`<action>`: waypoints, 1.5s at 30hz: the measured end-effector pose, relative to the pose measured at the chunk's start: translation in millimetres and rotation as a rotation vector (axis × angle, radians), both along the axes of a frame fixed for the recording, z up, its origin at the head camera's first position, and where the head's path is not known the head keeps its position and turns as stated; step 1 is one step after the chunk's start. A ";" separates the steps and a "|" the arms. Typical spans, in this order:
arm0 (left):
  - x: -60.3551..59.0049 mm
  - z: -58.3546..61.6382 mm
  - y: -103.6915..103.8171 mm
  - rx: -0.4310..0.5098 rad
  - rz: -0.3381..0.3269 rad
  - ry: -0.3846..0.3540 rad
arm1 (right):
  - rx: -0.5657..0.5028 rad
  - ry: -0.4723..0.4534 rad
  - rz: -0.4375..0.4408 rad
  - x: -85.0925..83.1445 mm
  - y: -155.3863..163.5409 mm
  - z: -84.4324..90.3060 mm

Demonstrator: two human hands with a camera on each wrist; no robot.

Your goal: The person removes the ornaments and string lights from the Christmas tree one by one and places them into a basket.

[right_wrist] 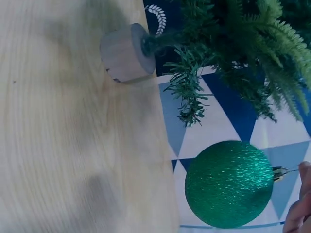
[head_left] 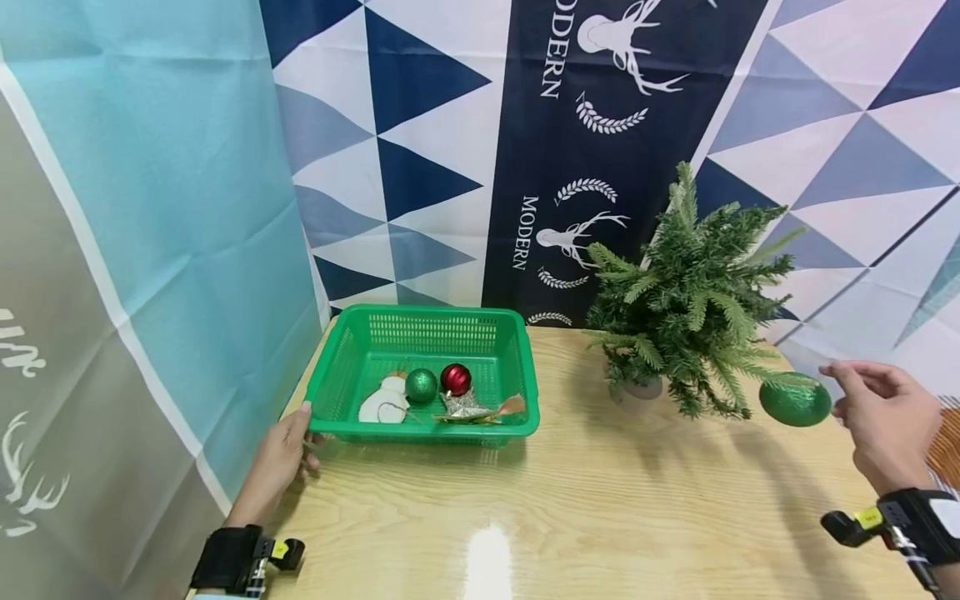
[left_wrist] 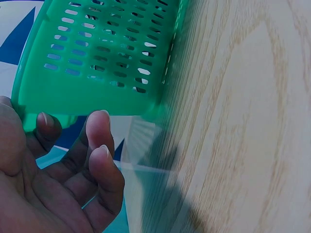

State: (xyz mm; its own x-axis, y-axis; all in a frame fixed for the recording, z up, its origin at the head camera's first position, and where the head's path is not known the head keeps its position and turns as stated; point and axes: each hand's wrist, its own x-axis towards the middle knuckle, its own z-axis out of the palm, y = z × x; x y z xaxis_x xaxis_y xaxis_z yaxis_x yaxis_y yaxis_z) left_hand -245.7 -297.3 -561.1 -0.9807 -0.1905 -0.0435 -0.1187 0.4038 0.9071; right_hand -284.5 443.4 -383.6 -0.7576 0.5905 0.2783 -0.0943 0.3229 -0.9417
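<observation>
The whole table is taken in only by the head view: a green plastic basket is set near the table's left edge, and a small artificial fir tree is stood toward the right rear corner. Inside the basket a small green bauble, a red bauble, a white snowman figure and a silvery star ornament can be made out — none of this is shown by the wrist views. The basket's slotted wall is shown close up by the left wrist view, where the fingers of the left hand are seen gently bent just below the rim; in the head view the thumb is laid on the basket's front left corner, so the corner is lightly held rather than clamped. The tree's round wooden base is shown only by the right wrist view, along with the metal cap and thin hanger of a large glittery green bauble. The hanger is pinched by the fingertips of the right hand, the remaining fingers being loosely curled. The large bauble is hung in the air beyond the table's right edge, just beside the tree's lowest right branches — touching them or not cannot be told — and well apart from the left hand and the basket.
</observation>
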 end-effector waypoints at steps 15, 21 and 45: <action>22.5 54.0 15.8 0.038 -0.032 0.007 | -0.039 0.085 -0.034 42.5 -22.3 21.9; 26.8 63.9 22.1 0.048 0.008 -0.043 | -0.163 0.175 0.115 52.7 -40.8 28.4; 26.9 65.1 25.5 0.038 -0.005 -0.027 | -0.088 0.298 0.572 72.6 -88.9 40.6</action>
